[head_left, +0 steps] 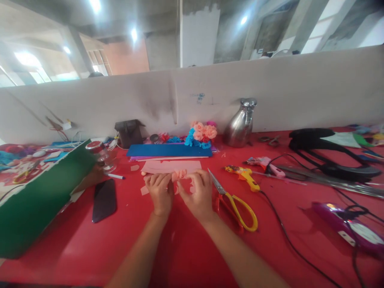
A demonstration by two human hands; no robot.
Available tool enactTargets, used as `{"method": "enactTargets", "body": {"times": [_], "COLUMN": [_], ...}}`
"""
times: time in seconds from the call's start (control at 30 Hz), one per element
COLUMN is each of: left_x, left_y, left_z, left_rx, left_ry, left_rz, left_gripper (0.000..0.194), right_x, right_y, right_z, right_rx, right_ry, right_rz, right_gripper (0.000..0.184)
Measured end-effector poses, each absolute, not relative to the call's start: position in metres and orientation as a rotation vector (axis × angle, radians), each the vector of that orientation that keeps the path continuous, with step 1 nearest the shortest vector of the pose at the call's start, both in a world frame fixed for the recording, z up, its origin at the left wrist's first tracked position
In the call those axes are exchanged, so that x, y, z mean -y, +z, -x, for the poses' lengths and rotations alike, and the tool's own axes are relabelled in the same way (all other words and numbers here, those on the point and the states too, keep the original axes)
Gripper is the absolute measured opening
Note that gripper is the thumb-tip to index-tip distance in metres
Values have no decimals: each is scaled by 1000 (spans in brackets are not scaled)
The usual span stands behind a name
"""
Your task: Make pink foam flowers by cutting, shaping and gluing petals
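Note:
A small pink paper flower is between my two hands, above the red table. My left hand is closed, its fingers curled around the flower's left side; the part inside the fist is hidden. My right hand touches the flower from the right, thumb and fingers closing on its petals. Behind them lies a pink paper sheet, with small cut pink pieces near my hands. To the right of my right hand are yellow-handled scissors, blades slightly apart.
A blue sheet stack and finished paper roses sit behind. Glue guns, cables and a purple device are right; a steel flask stands back. Left are a phone, a glass jar and a green box.

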State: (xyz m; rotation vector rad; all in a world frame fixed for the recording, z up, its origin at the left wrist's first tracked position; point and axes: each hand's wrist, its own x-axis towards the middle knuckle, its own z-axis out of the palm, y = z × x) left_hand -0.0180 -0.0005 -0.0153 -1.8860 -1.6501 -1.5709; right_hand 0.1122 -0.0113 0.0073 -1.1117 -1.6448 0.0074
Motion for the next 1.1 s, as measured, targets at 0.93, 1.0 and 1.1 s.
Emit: {"method": "enactTargets", "body": {"times": [0.93, 1.0, 1.1], "left_x": [-1, -1, 1], "left_y": [-9, -8, -7], "left_z": [7, 6, 6], "left_rx": [1833, 1860, 1838], "left_ry": [-2916, -3000, -3008], "left_rz": [2328, 2378, 2514], "left_gripper": [19, 21, 24], "right_x": [6, -3, -14], "right_y": [19, 19, 18], "right_z": [-126, -131, -140], "right_rx": [1364, 1314, 1342], "right_ry": [625, 869, 1055], "right_rz": [932, 892, 793], "right_gripper": [16, 18, 18]}}
